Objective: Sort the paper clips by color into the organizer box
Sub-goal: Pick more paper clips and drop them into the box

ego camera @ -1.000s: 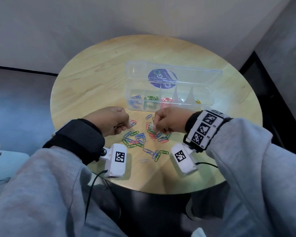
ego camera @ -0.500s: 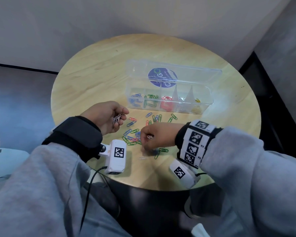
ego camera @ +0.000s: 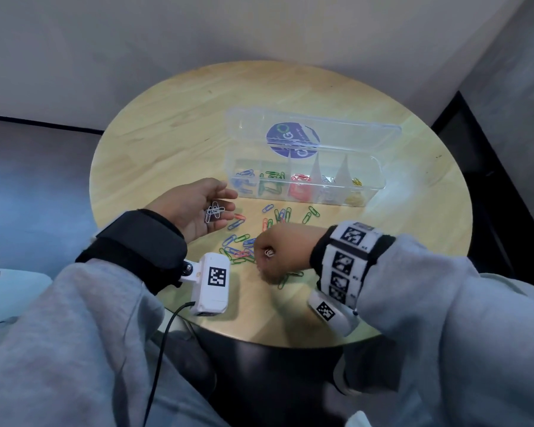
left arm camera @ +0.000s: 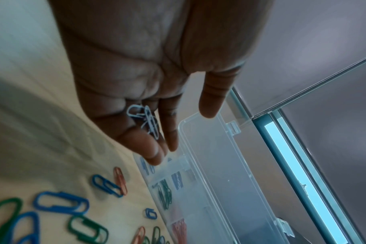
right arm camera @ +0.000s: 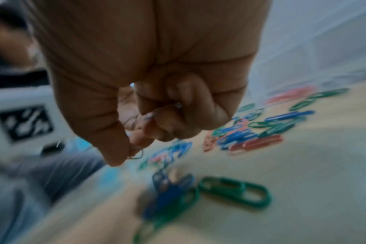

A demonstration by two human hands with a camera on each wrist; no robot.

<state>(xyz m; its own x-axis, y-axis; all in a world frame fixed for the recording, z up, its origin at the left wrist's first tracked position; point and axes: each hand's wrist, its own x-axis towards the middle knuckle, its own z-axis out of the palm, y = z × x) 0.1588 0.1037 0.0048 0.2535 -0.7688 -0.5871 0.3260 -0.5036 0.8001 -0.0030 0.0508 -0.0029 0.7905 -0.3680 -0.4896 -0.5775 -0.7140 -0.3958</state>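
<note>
A round wooden bench [ego camera: 173, 140] carried everything. On its far half sat the clear organizer box [ego camera: 305, 183] with its hinged lid [ego camera: 352, 134] thrown open behind it; a blue round sticker [ego camera: 292, 140] showed on the lid. The box's row of compartments ran left to right, holding blue paper clips [ego camera: 244, 177], then green ones [ego camera: 272, 175], then red ones [ego camera: 299, 178], then pale ones too small to make out, and yellow ones [ego camera: 356, 181] at the right end.

Between the box and the person's grey sleeves [ego camera: 74, 334] lay a loose scatter of paper clips [ego camera: 244, 238] in blue, green and red, spread flat on the bench in front of the box.

The left hand [ego camera: 195, 211] was held palm up just left of the scatter, near the box's blue end, fingers [left arm camera: 148, 145] apart and only loosely bent, cradling a small tangle of white paper clips [ego camera: 214, 211] on the fingers rather than gripping it. The right hand [ego camera: 282, 251] hovered over the near edge of the scatter as a fist, its fingers [right arm camera: 188, 107] curled tight, and thumb and forefinger were clamped on a silvery paper clip [ego camera: 269, 251]; the wrist view there was blurred

A white camera unit [ego camera: 211, 283] hung under each wrist
</note>
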